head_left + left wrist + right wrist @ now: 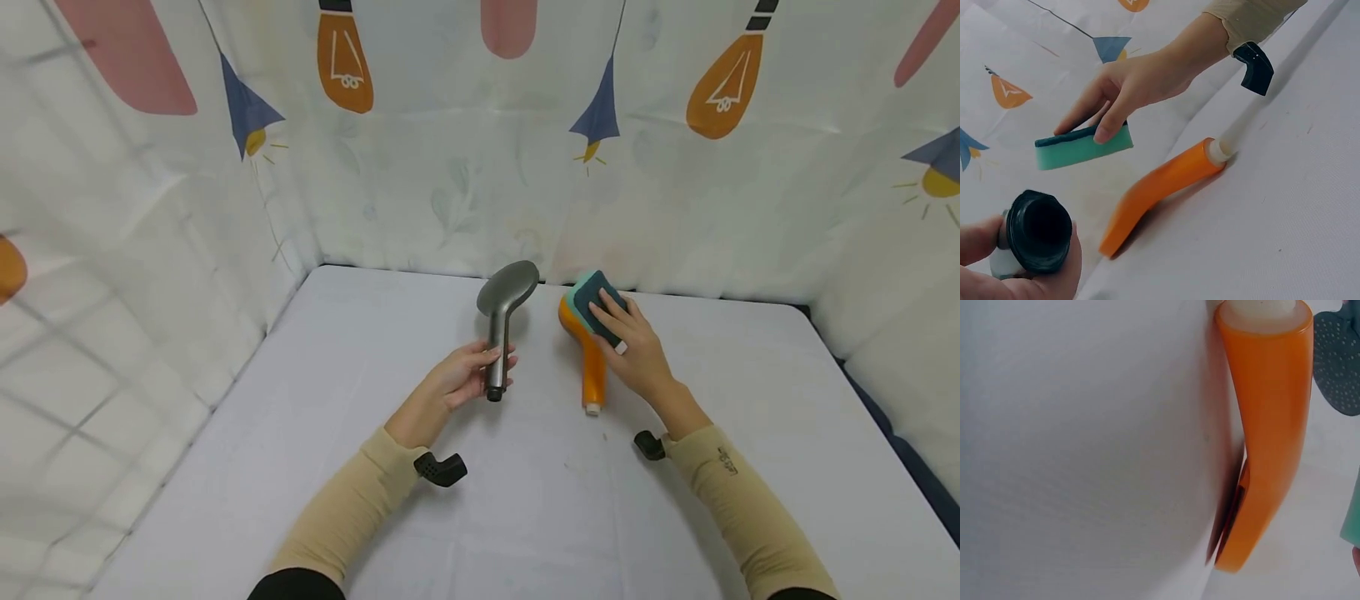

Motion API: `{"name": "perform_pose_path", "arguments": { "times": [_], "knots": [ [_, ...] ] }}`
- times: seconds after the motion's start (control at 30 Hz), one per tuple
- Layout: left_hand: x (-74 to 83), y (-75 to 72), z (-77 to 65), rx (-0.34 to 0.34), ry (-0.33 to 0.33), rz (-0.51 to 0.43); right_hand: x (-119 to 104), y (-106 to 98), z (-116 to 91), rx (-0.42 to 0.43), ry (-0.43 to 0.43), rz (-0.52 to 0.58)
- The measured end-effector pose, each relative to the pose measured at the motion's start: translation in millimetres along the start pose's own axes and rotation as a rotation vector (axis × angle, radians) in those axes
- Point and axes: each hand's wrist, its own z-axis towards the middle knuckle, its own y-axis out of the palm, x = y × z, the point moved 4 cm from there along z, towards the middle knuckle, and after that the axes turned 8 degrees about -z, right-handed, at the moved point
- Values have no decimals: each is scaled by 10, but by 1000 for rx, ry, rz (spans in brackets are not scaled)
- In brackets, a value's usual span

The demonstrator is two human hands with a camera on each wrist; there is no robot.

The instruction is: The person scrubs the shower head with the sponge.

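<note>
Nearest me, short of the orange shower head [592,367], two tan sleeves [348,500] angle inward over the white counter [525,525], black wrist cameras [441,470] at the cuffs. Just left of it, the left hand [463,377] has thumb and fingers wrapped around the handle of the grey shower head [500,321], which leans head-up. That grip sits low with the heavy-looking end above it, so I'd say a slackening of the fingers could let it tip and knock the orange one.

The orange one lies on the counter, pale threaded end toward the person, head close to the far edge. Over that head, the right hand [637,354] pinches the sponge [598,304], thumb at its side and fingers across the dark face; from the left wrist view there's a gap beneath. The hands are apart, one to each side of the orange handle. Coming down hard there could, I think, rock or push that head over the edge, since nothing braces it. Beyond it hangs a lamp-print curtain [480,167].
</note>
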Motion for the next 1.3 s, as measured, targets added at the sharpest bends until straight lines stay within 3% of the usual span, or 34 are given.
{"name": "perform_pose_path", "arguments": {
  "times": [0.2,0.43,0.63,0.77,0.9,1.3],
  "knots": [
    [21,3,3,40,53,2,26,-9,-41,-31,40,-8],
    [82,-23,-18,147,95,-83,37,11,-86,-60,49,-13],
    [104,-81,-27,193,109,27,42,-2,-87,-48,45,-30],
    [111,-98,-36,186,110,107,41,-11,-84,-46,40,-33],
    [117,-95,-36,180,109,122,40,-19,-79,-59,46,-39],
    [112,-40,-38,98,111,-55,39,-3,-73,-111,97,-29]
  ]
}}
